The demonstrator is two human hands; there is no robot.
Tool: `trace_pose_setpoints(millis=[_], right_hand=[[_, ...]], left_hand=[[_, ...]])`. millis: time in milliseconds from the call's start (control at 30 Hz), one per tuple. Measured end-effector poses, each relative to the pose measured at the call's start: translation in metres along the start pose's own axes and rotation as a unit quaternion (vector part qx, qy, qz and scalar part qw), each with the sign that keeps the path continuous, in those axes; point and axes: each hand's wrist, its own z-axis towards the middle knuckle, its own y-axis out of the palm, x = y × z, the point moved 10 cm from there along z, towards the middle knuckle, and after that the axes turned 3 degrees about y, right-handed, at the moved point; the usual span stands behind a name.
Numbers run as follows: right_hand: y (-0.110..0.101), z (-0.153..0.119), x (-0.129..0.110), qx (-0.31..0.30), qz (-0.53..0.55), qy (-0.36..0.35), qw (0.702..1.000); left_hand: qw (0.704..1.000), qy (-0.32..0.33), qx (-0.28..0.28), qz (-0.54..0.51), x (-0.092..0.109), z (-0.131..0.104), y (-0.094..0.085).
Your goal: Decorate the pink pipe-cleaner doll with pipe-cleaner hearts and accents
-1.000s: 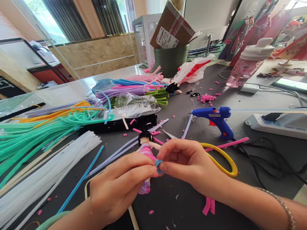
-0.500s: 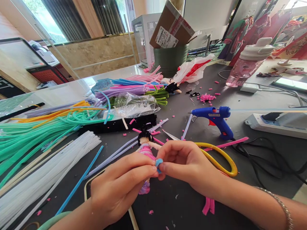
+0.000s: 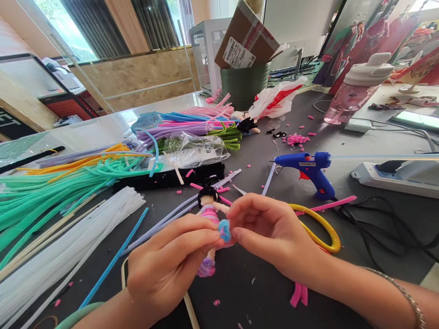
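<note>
A small pipe-cleaner doll (image 3: 208, 211) with black hair and a pink and purple dress lies under my hands on the dark table. My left hand (image 3: 171, 267) and my right hand (image 3: 270, 230) meet over it, fingertips pinching a small curled blue pipe-cleaner piece (image 3: 225, 230) held against the doll's middle. The doll's lower body is partly hidden by my left fingers.
A blue glue gun (image 3: 308, 168) stands right of the doll, yellow-handled scissors (image 3: 318, 226) behind my right hand. Bundles of pipe cleaners, green (image 3: 51, 192), white (image 3: 61, 246) and mixed colours (image 3: 192, 123), fill the left. A pink bottle (image 3: 356, 89), power strip (image 3: 394, 178) and cables lie right.
Both hands have lifted slightly and the blue piece now shows more, curled into a small loop between my fingertips.
</note>
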Motion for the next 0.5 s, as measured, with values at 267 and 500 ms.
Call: trace_pose_setpoints(millis=[267, 500], right_hand=[[0.008, -0.007, -0.026, 0.009, -0.188, -0.139, 0.972], [0.008, -0.012, -0.034, 0.033, -0.231, -0.19, 0.954]], left_hand=[[0.999, -0.027, 0.046, -0.008, -0.003, -0.003, -0.005], [0.998, -0.029, 0.051, -0.009, 0.001, -0.001, -0.003]])
